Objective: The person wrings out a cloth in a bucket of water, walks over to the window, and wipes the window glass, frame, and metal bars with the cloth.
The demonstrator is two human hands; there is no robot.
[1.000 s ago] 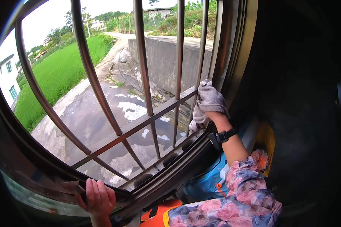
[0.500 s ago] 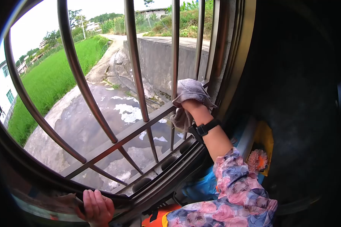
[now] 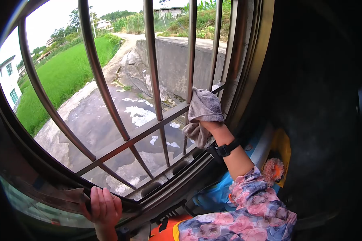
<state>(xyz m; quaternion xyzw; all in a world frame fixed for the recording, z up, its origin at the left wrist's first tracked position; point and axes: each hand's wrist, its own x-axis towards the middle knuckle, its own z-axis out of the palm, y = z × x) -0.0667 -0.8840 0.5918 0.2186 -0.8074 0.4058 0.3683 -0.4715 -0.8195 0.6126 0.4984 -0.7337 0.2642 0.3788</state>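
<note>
A grey-mauve cloth (image 3: 205,105) is draped over my right hand (image 3: 211,125), hiding most of the fingers. The hand presses the cloth around an upright metal bar (image 3: 192,60), close to where it meets the horizontal rail (image 3: 145,129). Part of the cloth hangs below the rail. At the lower left, my left hand (image 3: 104,207) has its fingers hooked over the edge of the dark window frame (image 3: 126,204). A black band with a small buckle circles my right wrist.
Several more bars span the window, and a sill track (image 3: 181,170) runs beneath them. Outside are wet concrete, a grey wall (image 3: 173,60) and a green field (image 3: 60,86). Inside, a blue bag (image 3: 215,195) and a pink-orange fluffy item (image 3: 273,170) sit below my right arm.
The view has shifted slightly, so the window appears farther right. My right hand and the cloth have moved a little down along the bar. My left hand keeps hold of the frame.
</note>
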